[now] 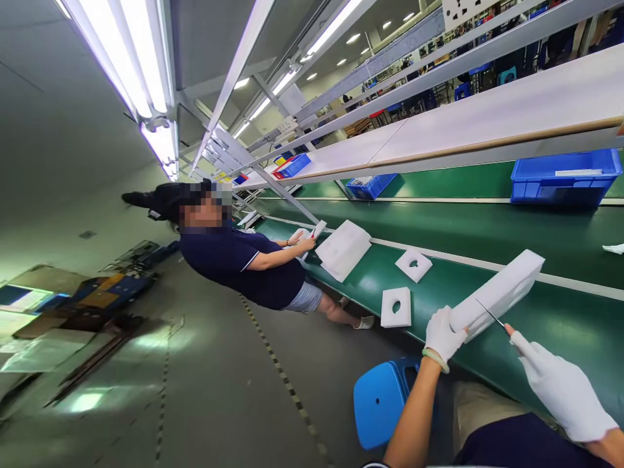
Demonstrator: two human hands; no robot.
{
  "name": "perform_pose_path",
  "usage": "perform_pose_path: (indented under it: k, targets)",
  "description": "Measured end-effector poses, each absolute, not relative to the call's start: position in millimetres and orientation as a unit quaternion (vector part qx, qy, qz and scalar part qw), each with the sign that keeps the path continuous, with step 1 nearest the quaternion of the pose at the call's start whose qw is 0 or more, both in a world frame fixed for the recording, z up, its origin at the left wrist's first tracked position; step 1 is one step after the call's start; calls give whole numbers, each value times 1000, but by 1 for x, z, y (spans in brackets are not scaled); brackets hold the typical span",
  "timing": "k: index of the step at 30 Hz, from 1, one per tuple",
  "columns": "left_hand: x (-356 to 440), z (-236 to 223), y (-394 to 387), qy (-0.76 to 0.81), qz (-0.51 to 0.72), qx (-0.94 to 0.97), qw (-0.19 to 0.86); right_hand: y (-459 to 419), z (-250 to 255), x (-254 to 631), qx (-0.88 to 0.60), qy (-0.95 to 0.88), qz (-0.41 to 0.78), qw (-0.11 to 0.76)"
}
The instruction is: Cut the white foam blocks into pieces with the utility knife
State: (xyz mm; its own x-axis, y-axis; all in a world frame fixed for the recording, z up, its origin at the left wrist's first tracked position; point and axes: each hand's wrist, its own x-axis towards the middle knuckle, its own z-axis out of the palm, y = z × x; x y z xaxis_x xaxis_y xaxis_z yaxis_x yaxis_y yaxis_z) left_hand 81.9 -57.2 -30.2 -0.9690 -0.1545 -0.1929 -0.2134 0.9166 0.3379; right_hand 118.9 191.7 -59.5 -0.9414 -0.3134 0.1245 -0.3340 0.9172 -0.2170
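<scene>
My left hand [442,333], in a white glove, grips the near end of a long white foam block [502,289] held just above the green table [546,325]. A thin dark blade [491,316] is pinched in the fingers of my gloved right hand [560,383], and its tip rests against the side of the foam block. Two small square white foam pieces with holes [396,307] [413,265] lie on the table to the left of the block.
A co-worker in a dark shirt [244,263] stands at the same table further along, hands on a large white foam sheet [344,249]. Blue bins [565,177] [370,185] sit on the green belt beyond. A blue stool [383,400] is below my left arm.
</scene>
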Motion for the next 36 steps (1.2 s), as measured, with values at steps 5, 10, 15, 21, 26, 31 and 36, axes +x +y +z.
perform_pose_path:
  k: [5,10,15,21,26,31,36]
  targets:
    - [80,-37,-28,976,187,-98,62,166,-44,100,202,-979,4,15]
    - [81,-37,-30,977,184,-93,59,155,-41,92,192,-980,-2,-60]
    - [80,-38,-33,979,175,-81,59,145,-33,83,193,-976,13,-98]
    - [79,-38,-31,981,171,-71,61,151,-32,91,193,-977,-18,-89]
    - [76,-40,-36,980,177,-67,65,143,-27,87,197,-976,-19,-86]
    - [66,-42,-50,977,193,-48,77,148,-31,88,223,-972,-31,-70]
    - [62,-44,-51,973,211,-54,82,147,-41,87,221,-973,-30,-68]
